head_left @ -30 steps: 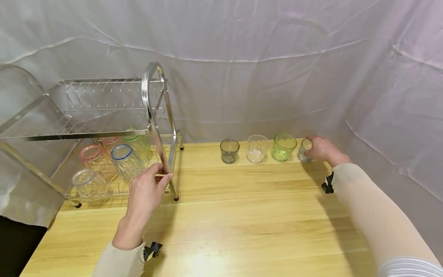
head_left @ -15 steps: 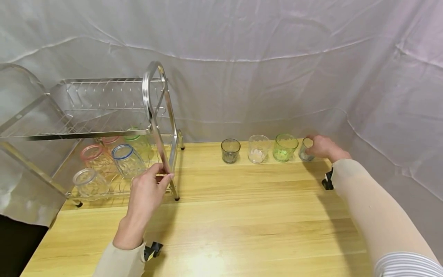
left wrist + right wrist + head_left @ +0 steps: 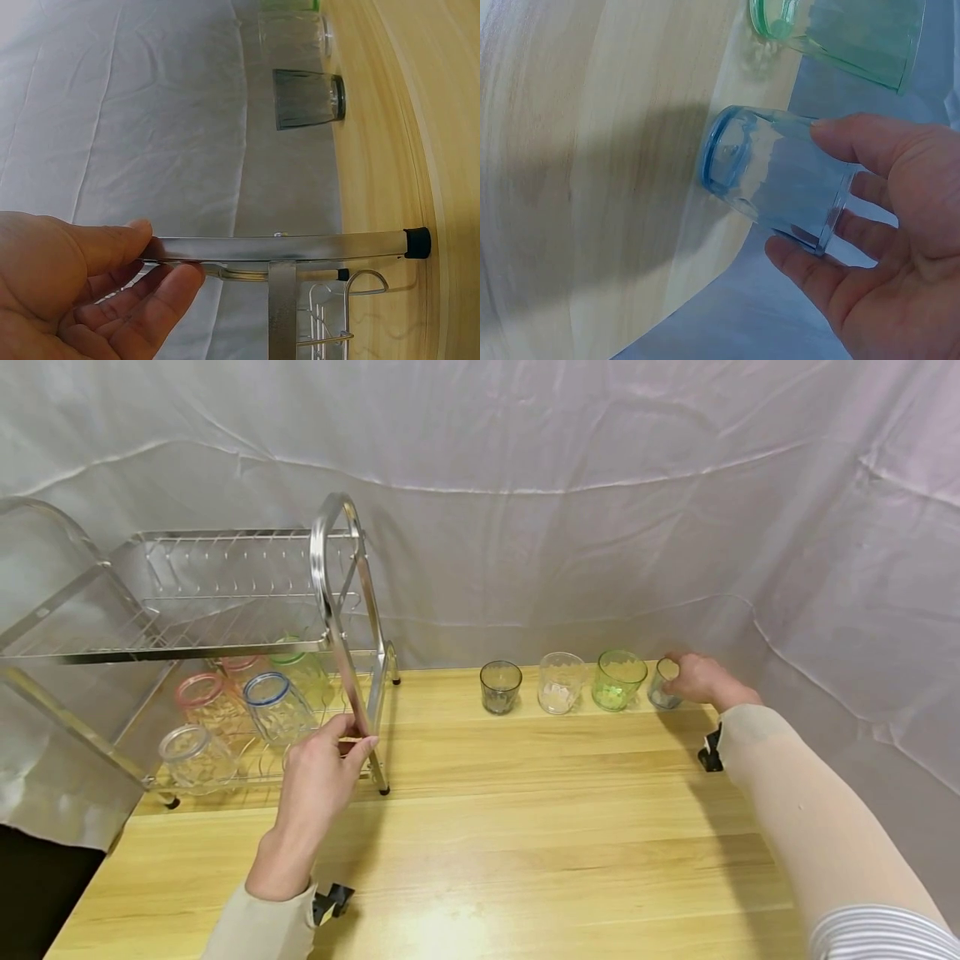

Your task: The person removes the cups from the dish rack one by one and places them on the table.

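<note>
My left hand (image 3: pixel 318 772) pinches the front right post of a two-tier metal dish rack (image 3: pixel 330 635) between thumb and fingers; the left wrist view shows the post (image 3: pixel 285 246) at the fingertips. At the far right, my right hand (image 3: pixel 705 681) holds a pale blue drinking glass (image 3: pixel 772 172) near its rim, thumb on one side and fingers on the other. That glass stands upright at the table's back edge. To its left, in a row, are a green glass (image 3: pixel 617 681), a clear glass (image 3: pixel 559 683) and a grey glass (image 3: pixel 499 687), all upright.
On the rack's lower shelf stand several upside-down glasses, among them a blue-rimmed glass (image 3: pixel 276 706), a clear glass (image 3: pixel 197 758), a red-rimmed glass (image 3: pixel 212 706) and a green glass (image 3: pixel 302 677). A grey cloth (image 3: pixel 525 527) hangs behind the wooden table (image 3: pixel 525 827).
The head view has shifted very slightly. Both hands keep their places, the left on the rack's post and the right at the blue glass.
</note>
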Tool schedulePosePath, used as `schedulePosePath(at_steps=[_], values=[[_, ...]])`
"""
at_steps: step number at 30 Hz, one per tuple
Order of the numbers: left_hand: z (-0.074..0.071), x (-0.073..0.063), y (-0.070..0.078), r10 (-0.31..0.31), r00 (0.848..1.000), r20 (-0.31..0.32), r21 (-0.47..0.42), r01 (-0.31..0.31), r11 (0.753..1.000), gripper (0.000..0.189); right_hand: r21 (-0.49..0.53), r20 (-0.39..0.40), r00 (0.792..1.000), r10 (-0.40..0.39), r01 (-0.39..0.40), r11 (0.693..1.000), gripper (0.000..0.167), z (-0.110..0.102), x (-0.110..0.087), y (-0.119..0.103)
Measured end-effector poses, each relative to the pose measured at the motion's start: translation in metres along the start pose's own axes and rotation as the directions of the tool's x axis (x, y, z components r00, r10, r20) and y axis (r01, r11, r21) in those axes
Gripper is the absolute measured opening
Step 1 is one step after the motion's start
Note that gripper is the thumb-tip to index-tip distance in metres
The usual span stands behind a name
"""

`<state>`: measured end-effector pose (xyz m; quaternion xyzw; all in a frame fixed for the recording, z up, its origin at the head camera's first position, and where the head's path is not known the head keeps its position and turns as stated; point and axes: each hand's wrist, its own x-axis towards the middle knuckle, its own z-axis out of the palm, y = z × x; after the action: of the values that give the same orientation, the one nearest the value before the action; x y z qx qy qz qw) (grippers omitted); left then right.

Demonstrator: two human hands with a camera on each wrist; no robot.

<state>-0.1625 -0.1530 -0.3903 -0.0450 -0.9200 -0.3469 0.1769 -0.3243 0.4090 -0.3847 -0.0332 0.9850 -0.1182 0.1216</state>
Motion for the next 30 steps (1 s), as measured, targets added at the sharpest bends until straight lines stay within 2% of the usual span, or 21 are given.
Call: schedulePosePath(at_steps=[10, 14, 17, 19, 25, 30], values=[[-0.001, 0.001, 0.000, -0.005, 1.000, 0.012, -0.007, 0.005, 1.000, 0.013, 0.002, 0.015, 1.000, 0.007, -0.007, 1.000, 0.080, -0.001, 0.000, 0.001], [-0.009, 0.001, -0.001, -0.014, 0.995, 0.096, -0.021, 0.016, 1.000, 0.017, 0.003, 0.022, 1.000, 0.011, -0.011, 1.000, 0.080, -0.002, 0.000, -0.001], [-0.017, 0.001, -0.002, -0.021, 0.985, 0.169, -0.010, 0.023, 1.000, 0.029, 0.003, 0.020, 1.000, 0.008, -0.008, 1.000, 0.080, -0.002, 0.000, -0.001], [-0.022, 0.003, -0.004, -0.028, 0.981, 0.193, 0.013, 0.026, 1.000, 0.037, 0.000, 0.015, 1.000, 0.005, -0.005, 1.000, 0.080, -0.002, -0.001, -0.002], [-0.038, 0.019, -0.017, -0.046, 0.985, 0.167, 0.131, 0.024, 0.991, 0.041, -0.003, 0.012, 1.000, 0.006, -0.006, 1.000, 0.080, -0.001, -0.002, -0.001], [-0.055, 0.044, -0.036, 0.004, 0.990, 0.140, 0.230, -0.036, 0.973, 0.040, 0.005, 0.016, 1.000, 0.009, -0.009, 1.000, 0.081, -0.001, -0.002, -0.001]])
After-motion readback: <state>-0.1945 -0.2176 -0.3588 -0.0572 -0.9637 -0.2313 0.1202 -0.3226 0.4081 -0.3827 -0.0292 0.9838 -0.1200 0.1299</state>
